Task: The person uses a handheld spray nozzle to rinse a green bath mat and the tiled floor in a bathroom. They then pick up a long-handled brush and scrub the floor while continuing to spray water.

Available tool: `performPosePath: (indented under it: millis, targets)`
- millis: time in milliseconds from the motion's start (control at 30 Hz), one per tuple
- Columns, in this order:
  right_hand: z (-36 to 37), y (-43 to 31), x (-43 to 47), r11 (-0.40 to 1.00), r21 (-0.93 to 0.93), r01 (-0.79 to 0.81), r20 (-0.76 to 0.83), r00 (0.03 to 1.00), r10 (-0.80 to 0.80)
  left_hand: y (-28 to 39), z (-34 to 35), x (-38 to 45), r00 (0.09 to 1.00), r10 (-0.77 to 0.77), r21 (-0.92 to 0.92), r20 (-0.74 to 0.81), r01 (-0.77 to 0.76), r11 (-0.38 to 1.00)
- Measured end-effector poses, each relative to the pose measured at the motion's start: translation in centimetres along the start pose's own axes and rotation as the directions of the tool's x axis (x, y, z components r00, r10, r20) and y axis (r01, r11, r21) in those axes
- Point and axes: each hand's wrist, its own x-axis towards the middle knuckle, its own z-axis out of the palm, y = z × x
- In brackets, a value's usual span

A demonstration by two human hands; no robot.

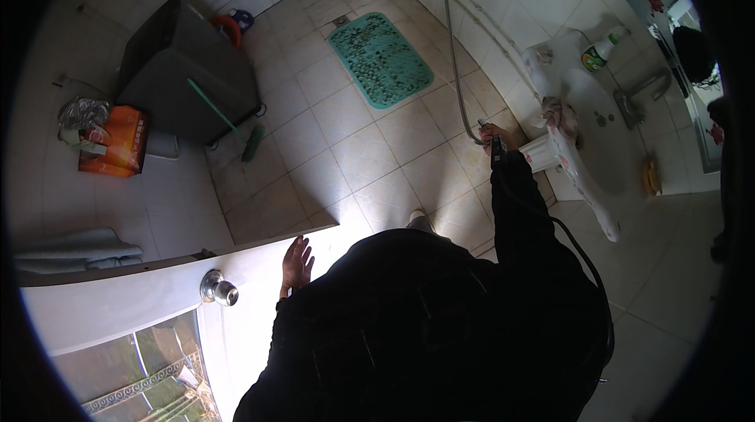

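My right hand (498, 137) is closed around the lower end of a metal shower hose (453, 50), left of the washbasin's pedestal. The hose hangs from above the picture's top edge; whatever is on its end is mostly hidden by my fingers. Near the edge of the white door (141, 286), my left hand (298, 264) is raised with its fingers apart and nothing in it. A round metal doorknob (219, 288) sits to its left. On the tiled floor ahead lies a green bath mat (380, 61) with dark spots.
At right, a washbasin (613, 168) bears a cloth (560, 118) and a green-labelled bottle (603, 51). A dark grey cabinet-like box (200, 74) stands at left, with a green brush (252, 143) beside it. An orange bag (121, 142) and a towel (76, 248) are further left.
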Motion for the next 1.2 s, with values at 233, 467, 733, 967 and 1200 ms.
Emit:
performPosePath:
  millis: [233, 467, 733, 967, 1200]
  targets:
    - [-0.1, 0.2, 1.1, 0.989, 0.040, -0.141, -0.047, 0.989, 0.142, 0.2, 0.5, -0.4, 1.000, -0.004, 0.017, -0.011, 0.005, 1.000]
    - [1.4, 0.6, 2.8, 0.980, 0.039, -0.193, 0.051, 0.980, 0.191, 0.6, 1.7, -0.2, 1.000, -0.001, 0.020, -0.025, 0.001, 1.000]
    - [4.2, 1.0, 3.9, 0.998, 0.050, -0.041, -0.174, 0.984, 0.049, 0.6, 2.3, 0.2, 0.999, -0.016, 0.027, -0.046, 0.017, 0.999]
    - [2.2, 0.8, 5.4, 0.998, 0.066, -0.017, -0.237, 0.971, 0.032, 0.7, 2.8, 1.2, 0.999, -0.018, 0.040, -0.041, 0.020, 0.999]
    - [0.3, -0.6, 5.2, 0.969, 0.239, -0.063, -0.156, 0.982, 0.103, 1.2, 4.3, 2.2, 0.999, -0.019, 0.045, -0.045, 0.021, 0.999]
